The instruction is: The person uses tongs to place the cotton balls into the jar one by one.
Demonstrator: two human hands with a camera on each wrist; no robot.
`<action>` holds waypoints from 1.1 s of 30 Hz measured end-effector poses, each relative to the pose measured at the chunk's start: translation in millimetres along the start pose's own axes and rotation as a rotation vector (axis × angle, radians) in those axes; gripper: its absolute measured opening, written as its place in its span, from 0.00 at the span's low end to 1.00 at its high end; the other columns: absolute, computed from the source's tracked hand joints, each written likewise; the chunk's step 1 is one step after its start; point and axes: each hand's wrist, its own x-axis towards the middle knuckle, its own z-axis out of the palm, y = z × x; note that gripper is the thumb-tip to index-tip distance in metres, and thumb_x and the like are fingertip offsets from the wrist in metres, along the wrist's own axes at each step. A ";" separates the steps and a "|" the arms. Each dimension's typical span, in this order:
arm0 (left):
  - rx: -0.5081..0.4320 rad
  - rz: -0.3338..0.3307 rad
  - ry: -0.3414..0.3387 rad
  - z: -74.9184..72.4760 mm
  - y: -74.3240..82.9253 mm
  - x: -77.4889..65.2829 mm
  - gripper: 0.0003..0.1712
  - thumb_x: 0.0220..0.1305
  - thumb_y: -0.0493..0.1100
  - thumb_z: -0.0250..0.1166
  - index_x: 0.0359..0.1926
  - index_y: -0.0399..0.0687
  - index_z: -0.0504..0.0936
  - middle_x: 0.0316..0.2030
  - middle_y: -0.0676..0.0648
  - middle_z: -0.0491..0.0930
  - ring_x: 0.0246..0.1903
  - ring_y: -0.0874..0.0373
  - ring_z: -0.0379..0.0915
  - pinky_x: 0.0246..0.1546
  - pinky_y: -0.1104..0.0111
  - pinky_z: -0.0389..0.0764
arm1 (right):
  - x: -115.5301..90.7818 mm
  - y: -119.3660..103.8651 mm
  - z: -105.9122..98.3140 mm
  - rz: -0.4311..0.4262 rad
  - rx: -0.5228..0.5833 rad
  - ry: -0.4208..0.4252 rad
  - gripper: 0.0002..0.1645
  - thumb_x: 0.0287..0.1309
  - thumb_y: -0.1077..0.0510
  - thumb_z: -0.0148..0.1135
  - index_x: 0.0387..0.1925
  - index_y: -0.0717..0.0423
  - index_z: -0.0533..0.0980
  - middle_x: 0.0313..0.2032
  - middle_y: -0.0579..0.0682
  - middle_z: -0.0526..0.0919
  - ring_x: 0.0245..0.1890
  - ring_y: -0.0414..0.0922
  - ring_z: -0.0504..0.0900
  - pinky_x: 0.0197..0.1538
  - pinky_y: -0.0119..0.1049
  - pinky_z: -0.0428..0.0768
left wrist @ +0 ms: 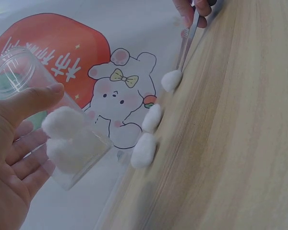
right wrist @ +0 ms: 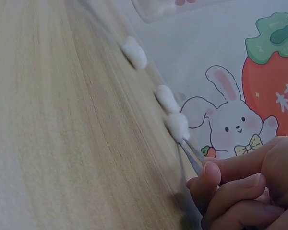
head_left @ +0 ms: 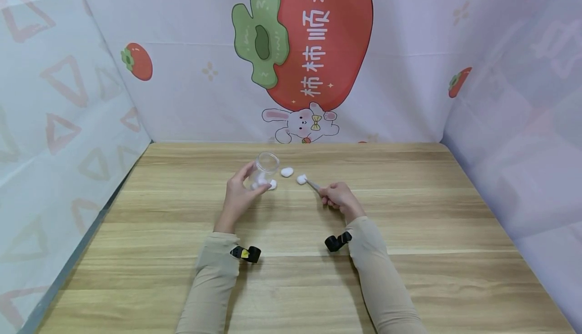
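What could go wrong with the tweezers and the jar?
The fluffy white ball might slip away, because the tips of the thin tweezers in the right hand only meet it at its edge. The clear jar looks tilted in the left hand and its top is open, so if it tips much further, the white balls inside could tumble out.

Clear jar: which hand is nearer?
Left. The left hand grips the clear jar; the right hand is apart, to its right, holding tweezers at a cotton ball.
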 end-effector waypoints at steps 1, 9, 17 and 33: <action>0.000 -0.001 0.001 0.0 0.1 0.0 0.39 0.47 0.38 0.76 0.61 0.35 0.72 0.58 0.35 0.77 0.60 0.41 0.73 0.69 0.49 0.68 | 0.1 0.2 0.3 -0.002 0.001 0.002 0.12 0.65 0.58 0.56 0.27 0.60 0.74 0.11 0.41 0.72 0.10 0.32 0.61 0.15 0.22 0.58; -0.001 -0.021 0.001 -0.5 3.6 -0.9 0.39 0.46 0.38 0.76 0.61 0.36 0.72 0.58 0.35 0.77 0.60 0.41 0.73 0.70 0.49 0.67 | 0.8 1.6 -0.7 -0.003 0.026 0.011 0.11 0.65 0.59 0.56 0.26 0.59 0.73 0.11 0.41 0.72 0.11 0.32 0.62 0.16 0.22 0.60; 0.001 -0.027 -0.004 1.7 3.2 -1.0 0.41 0.46 0.38 0.77 0.62 0.37 0.71 0.59 0.35 0.76 0.61 0.41 0.73 0.71 0.49 0.66 | 1.7 4.3 -3.4 0.005 0.040 0.013 0.11 0.65 0.58 0.56 0.28 0.61 0.75 0.11 0.41 0.71 0.11 0.33 0.62 0.17 0.22 0.61; -0.002 -0.031 -0.007 3.4 3.9 -1.5 0.40 0.46 0.37 0.76 0.62 0.37 0.71 0.59 0.35 0.77 0.60 0.42 0.73 0.71 0.50 0.66 | -8.4 3.7 -7.1 -0.050 0.061 0.007 0.09 0.66 0.59 0.54 0.34 0.63 0.75 0.11 0.41 0.72 0.11 0.33 0.61 0.17 0.23 0.60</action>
